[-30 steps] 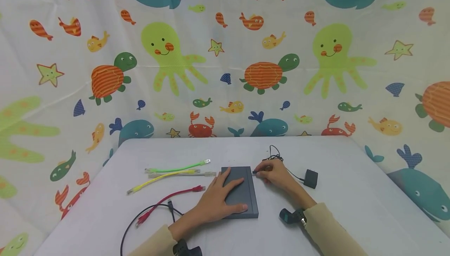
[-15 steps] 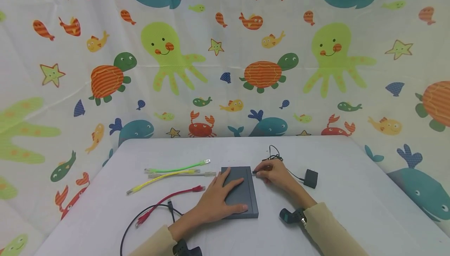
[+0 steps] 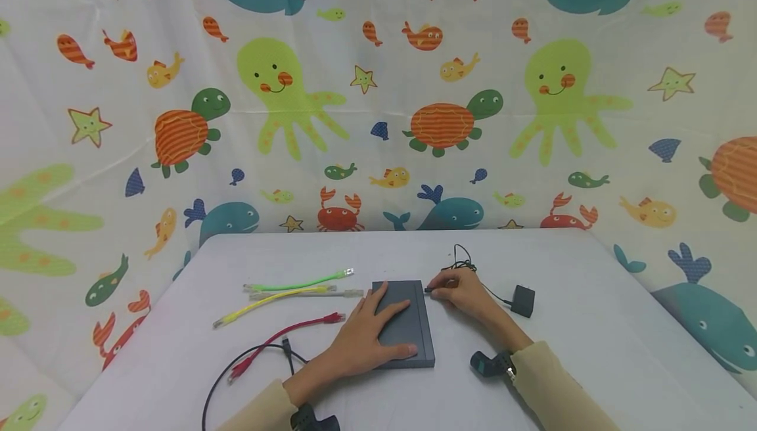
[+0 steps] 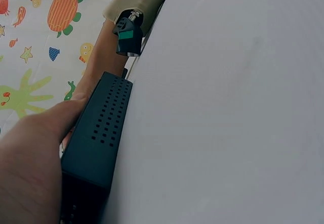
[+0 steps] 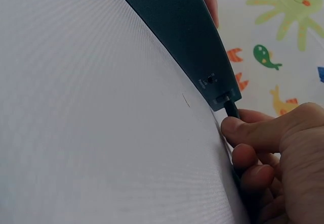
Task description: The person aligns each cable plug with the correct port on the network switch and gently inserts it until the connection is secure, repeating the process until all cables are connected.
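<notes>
Left of frame: black cable (image 3: 288,349), red cable (image 3: 293,327), yellow cable (image 3: 271,298), green cable (image 3: 296,286) and grey cable (image 3: 349,293) lie loose on the table (image 3: 556,260), presumably set aside so the box sits flat. Centre: your left hand (image 3: 369,339) lies fingers spread on the dark grey box (image 3: 408,326), likely bracing it against sideways push. At the box's upper right edge, your right hand (image 3: 461,292) pinches the black plug (image 5: 232,108) near its tip, probably for aim; cannot tell if fully seated. Farther right: power adapter (image 3: 523,301), near enough to leave slack.
</notes>
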Demonstrator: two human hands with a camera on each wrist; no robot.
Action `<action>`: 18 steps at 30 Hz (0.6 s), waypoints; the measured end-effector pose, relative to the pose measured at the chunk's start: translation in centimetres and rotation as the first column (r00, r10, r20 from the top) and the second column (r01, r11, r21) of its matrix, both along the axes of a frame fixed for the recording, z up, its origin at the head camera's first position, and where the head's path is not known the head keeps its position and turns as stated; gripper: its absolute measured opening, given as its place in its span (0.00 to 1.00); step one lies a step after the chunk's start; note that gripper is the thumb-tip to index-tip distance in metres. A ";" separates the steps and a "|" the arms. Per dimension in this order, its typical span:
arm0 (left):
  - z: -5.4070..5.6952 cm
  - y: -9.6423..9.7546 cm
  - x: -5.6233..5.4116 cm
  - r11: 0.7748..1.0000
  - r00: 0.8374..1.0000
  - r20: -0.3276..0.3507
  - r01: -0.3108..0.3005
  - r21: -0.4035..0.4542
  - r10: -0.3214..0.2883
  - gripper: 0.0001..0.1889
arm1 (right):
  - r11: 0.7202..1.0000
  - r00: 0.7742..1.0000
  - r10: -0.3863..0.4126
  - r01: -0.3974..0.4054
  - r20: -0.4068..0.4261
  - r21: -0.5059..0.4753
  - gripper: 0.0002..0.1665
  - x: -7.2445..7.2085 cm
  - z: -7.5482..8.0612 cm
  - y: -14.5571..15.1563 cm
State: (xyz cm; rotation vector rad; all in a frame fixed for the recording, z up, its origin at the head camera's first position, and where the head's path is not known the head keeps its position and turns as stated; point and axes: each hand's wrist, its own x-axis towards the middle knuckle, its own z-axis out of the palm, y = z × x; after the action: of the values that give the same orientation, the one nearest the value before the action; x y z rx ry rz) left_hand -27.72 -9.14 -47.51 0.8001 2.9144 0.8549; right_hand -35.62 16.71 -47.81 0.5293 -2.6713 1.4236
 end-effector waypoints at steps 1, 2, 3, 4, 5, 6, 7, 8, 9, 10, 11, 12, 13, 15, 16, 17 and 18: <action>0.0 0.0 0.0 1.000 1.000 0.002 0.000 0.000 0.000 0.41 | 1.000 1.000 -0.002 0.002 -0.002 0.004 0.07 0.0 0.1 -0.1; -0.1 0.0 -0.1 1.000 1.000 0.002 0.001 0.001 -0.001 0.41 | 1.000 1.000 -0.001 0.001 -0.003 0.004 0.07 0.1 0.2 -0.1; -0.1 0.0 -0.1 1.000 1.000 0.003 0.001 0.002 -0.001 0.41 | 1.000 1.000 -0.001 0.001 -0.004 0.005 0.08 0.3 0.3 -0.2; -0.2 0.0 -0.1 1.000 1.000 0.005 0.001 0.002 -0.001 0.41 | 1.000 1.000 0.005 -0.005 -0.006 0.004 0.08 0.4 0.5 -0.3; -0.2 0.0 -0.1 1.000 1.000 0.006 0.000 0.001 0.000 0.41 | 1.000 1.000 0.010 -0.010 -0.002 0.000 0.08 0.7 0.8 -0.4; -0.3 0.0 -0.2 1.000 1.000 0.007 -0.001 0.002 0.001 0.41 | 1.000 1.000 0.018 -0.018 0.000 -0.007 0.08 1.0 1.2 -0.5; -0.3 0.0 -0.2 1.000 1.000 0.007 -0.001 0.001 0.001 0.41 | 1.000 1.000 0.027 -0.027 0.000 -0.012 0.08 1.3 1.6 -0.6; -0.4 0.0 -0.2 1.000 1.000 0.007 -0.002 0.001 0.002 0.40 | 0.999 0.999 0.035 -0.035 -0.001 -0.018 0.08 1.5 1.9 -0.7; -0.4 0.0 -0.2 1.000 1.000 0.007 -0.004 0.000 0.004 0.40 | 0.999 0.999 0.042 -0.042 -0.001 -0.022 0.09 1.7 2.2 -0.7; -0.4 0.0 -0.3 1.000 1.000 0.008 -0.005 0.000 0.005 0.40 | 0.999 0.999 0.046 -0.046 0.002 -0.028 0.09 1.7 2.2 -0.7; -0.4 0.0 -0.3 1.000 1.000 0.008 -0.007 -0.002 0.007 0.40 | 0.998 0.999 0.047 -0.047 0.003 -0.033 0.09 1.7 2.1 -0.7; -0.4 0.0 -0.3 1.000 1.000 0.008 -0.008 -0.004 0.008 0.40 | 0.999 0.999 0.044 -0.044 0.001 -0.031 0.09 1.5 1.9 -0.6; -0.4 0.0 -0.3 1.000 1.000 0.008 -0.008 -0.004 0.008 0.41 | 0.999 0.999 0.040 -0.040 0.000 -0.030 0.08 1.3 1.6 -0.5; -0.4 0.0 -0.3 1.000 1.000 0.010 -0.008 -0.006 0.008 0.41 | 0.999 0.999 0.034 -0.034 -0.007 -0.029 0.08 0.7 0.8 -0.3; -0.4 0.0 -0.3 1.000 1.000 0.011 -0.008 -0.005 0.008 0.41 | 0.999 1.000 0.028 -0.028 -0.008 -0.026 0.08 0.5 0.4 -0.2; -0.4 0.0 -0.3 1.000 1.000 0.011 -0.006 -0.004 0.006 0.41 | 0.999 1.000 0.022 -0.022 -0.008 -0.023 0.08 0.3 0.2 -0.1; -0.4 0.0 -0.3 1.000 1.000 0.010 -0.004 -0.002 0.004 0.40 | 1.000 1.000 0.014 -0.014 -0.009 -0.018 0.08 0.2 0.0 0.0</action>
State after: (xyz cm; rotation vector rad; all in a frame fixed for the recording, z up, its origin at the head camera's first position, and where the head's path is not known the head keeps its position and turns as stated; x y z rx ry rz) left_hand -28.02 -9.13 -47.91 0.7871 2.9090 0.8534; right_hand -35.41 16.66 -47.77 0.5529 -2.6503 1.4448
